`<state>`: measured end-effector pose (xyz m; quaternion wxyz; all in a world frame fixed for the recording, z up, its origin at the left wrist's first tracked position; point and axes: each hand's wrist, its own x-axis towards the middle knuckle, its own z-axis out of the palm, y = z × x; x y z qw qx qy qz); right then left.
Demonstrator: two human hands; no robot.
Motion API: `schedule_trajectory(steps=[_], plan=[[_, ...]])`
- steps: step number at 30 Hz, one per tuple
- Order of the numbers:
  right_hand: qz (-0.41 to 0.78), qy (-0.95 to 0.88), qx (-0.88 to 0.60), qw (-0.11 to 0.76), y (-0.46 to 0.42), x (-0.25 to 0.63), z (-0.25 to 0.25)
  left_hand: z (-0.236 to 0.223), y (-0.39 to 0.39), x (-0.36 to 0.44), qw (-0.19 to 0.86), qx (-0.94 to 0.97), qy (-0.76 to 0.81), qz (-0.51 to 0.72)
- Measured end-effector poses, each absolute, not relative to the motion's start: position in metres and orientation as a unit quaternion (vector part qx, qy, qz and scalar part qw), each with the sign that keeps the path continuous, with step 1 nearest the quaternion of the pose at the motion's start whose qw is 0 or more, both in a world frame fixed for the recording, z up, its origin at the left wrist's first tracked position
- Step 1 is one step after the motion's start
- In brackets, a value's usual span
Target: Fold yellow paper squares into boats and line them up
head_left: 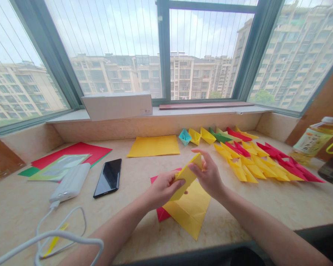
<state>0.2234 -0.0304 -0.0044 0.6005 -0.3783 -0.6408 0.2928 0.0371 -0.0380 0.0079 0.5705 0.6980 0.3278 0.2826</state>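
A folded piece of yellow paper (186,177) is held up off the counter between my two hands. My left hand (163,186) grips its lower left part, thumb on top. At its upper right end, my right hand (208,171) pinches the edge between thumb and fingers. Beneath them lies a creased yellow sheet (195,210), partly covering a red sheet (162,214) on the counter. Beyond my hands, to the right, stand rows of folded paper boats, among them a yellow one (240,170) and a light blue one (185,137).
A stack of yellow paper (154,146) lies behind my hands. On the left are red paper (74,153), a white power bank (70,181) with a looping cable (72,238), and a black phone (107,178). A drink bottle (313,140) stands at right; a white box (118,107) sits on the sill.
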Motion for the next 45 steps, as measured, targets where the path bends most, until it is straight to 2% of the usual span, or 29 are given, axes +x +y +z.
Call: schedule_trajectory(steps=[3, 7, 13, 16, 22, 27, 30, 33, 39, 43, 45], plan=[[0.373, -0.671, -0.375, 0.52, -0.027, 0.225, 0.0, 0.008, -0.032, 0.033, 0.586, 0.673, 0.331, 0.307], [0.386, -0.698, -0.418, 0.435, -0.027, 0.226, -0.002, 0.009, -0.028, 0.03, 0.624, 0.629, 0.341, 0.313], [0.38, -0.673, -0.412, 0.483, -0.03, 0.223, -0.005, 0.013, -0.034, 0.03, 0.679, 0.593, 0.323, 0.289], [0.397, -0.677, -0.405, 0.469, -0.03, 0.223, -0.005, 0.012, -0.035, 0.029, 0.708, 0.578, 0.318, 0.253], [0.44, -0.718, -0.391, 0.371, -0.03, 0.223, -0.011, 0.009, -0.031, 0.029, 0.681, 0.601, 0.328, 0.261], [0.451, -0.708, -0.373, 0.396, -0.03, 0.216, -0.015, 0.014, -0.03, 0.028, 0.645, 0.621, 0.358, 0.266], [0.448, -0.698, -0.373, 0.416, -0.027, 0.216, -0.019, 0.018, -0.029, 0.024, 0.658, 0.644, 0.32, 0.223], [0.443, -0.716, -0.368, 0.393, -0.021, 0.221, -0.025, 0.017, -0.025, 0.019, 0.646, 0.674, 0.306, 0.189], [0.478, -0.744, -0.328, 0.333, -0.004, 0.211, -0.021, 0.006, -0.016, 0.019, 0.558, 0.708, 0.362, 0.239], [0.482, -0.743, -0.317, 0.339, 0.01, 0.194, -0.005, 0.009, -0.015, 0.017, 0.569, 0.66, 0.365, 0.326], [0.478, -0.75, -0.303, 0.342, 0.015, 0.191, -0.003, 0.014, -0.014, 0.012, 0.579, 0.656, 0.358, 0.326]])
